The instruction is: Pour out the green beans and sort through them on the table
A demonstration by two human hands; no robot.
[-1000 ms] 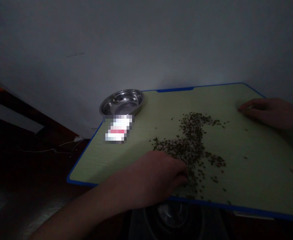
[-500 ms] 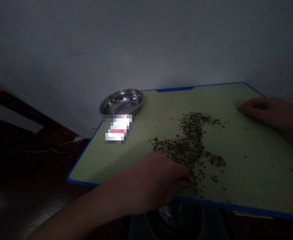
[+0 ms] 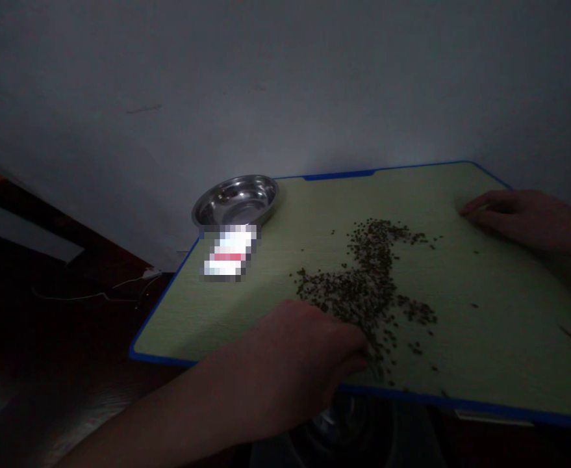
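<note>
Small dark seed-like grains [image 3: 370, 279] lie scattered in an uneven patch on a pale green tabletop [image 3: 285, 214] with blue edging. My left hand [image 3: 314, 351] is at the patch's near side, by the front edge, its fingers curled down and closed among the grains. Whatever those fingers hold, if anything, is hidden in the dim light. Toward the table's right side rests my right hand [image 3: 519, 218], loosely curved, thumb and fingers apart, holding nothing visible. A few stray grains lie between it and the patch.
A shiny metal bowl [image 3: 239, 203] stands at the back left corner. Nearer sits a bright, pixelated phone-like rectangle [image 3: 229, 253]. Below the front edge is a dark round vessel [image 3: 341, 422], partly hidden. A wall [image 3: 285, 91] rises behind; a white cable [image 3: 104, 296] runs at left.
The whole view has shifted very slightly. My left hand stays at the near side of the grains, and my right hand keeps its place; the grain patch looks nearly the same.
</note>
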